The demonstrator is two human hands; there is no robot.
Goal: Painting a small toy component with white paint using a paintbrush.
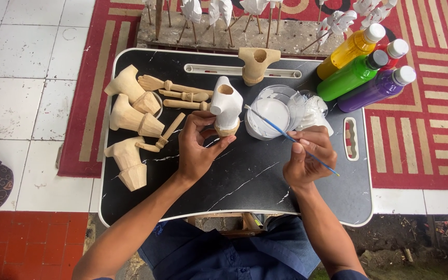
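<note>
My left hand grips the bare wooden base of a carved wooden torso piece whose upper part is coated white. My right hand holds a thin blue-handled paintbrush; its tip points toward a clear cup of white paint. Both hands are over a black marble-patterned lap table.
Several unpainted wooden torsos and small wooden arm pieces lie at the table's left. Another bare torso stands at the back. Yellow, green, red and purple paint bottles lie at the right. White-painted pieces on sticks stand in a board beyond.
</note>
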